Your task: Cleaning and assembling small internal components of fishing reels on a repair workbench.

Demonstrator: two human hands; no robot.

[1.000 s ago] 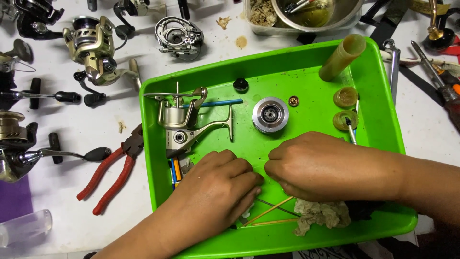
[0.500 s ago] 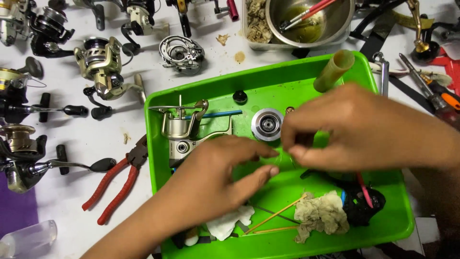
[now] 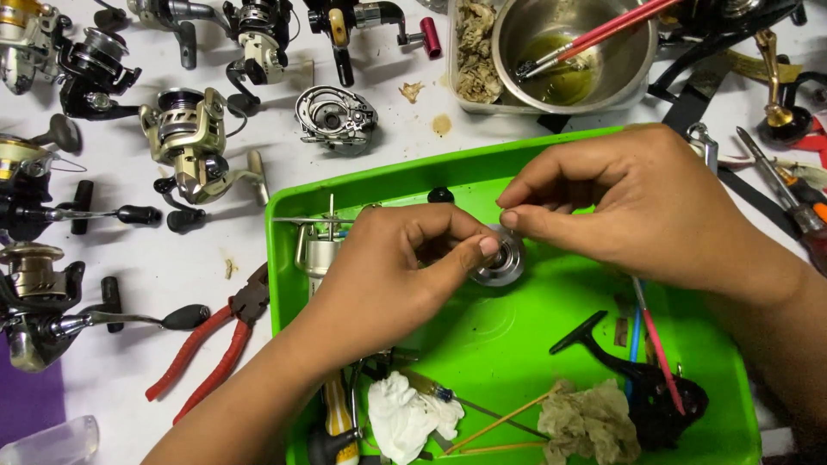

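A bright green tray (image 3: 534,344) lies in front of me. My left hand (image 3: 396,275) reaches over a silver reel body (image 3: 314,250) and holds a round silver spool (image 3: 506,265) at its left rim with thumb and fingers. My right hand (image 3: 642,202) hovers just above the spool, thumb and forefinger pinched together at its top. Whatever sits between those fingertips is too small to make out.
In the tray lie a black reel handle (image 3: 637,379), a red brush (image 3: 659,353), white tissue (image 3: 405,413), a dirty rag (image 3: 590,422) and wooden sticks (image 3: 500,426). Red pliers (image 3: 215,344) and several fishing reels (image 3: 189,138) lie to the left. A steel bowl (image 3: 603,77) stands behind, hand tools (image 3: 775,181) to the right.
Both hands have moved up from the tray's front part to the silver spool in its middle. The left hand has taken hold of the spool and the right hand's fingertips have pinched above it.
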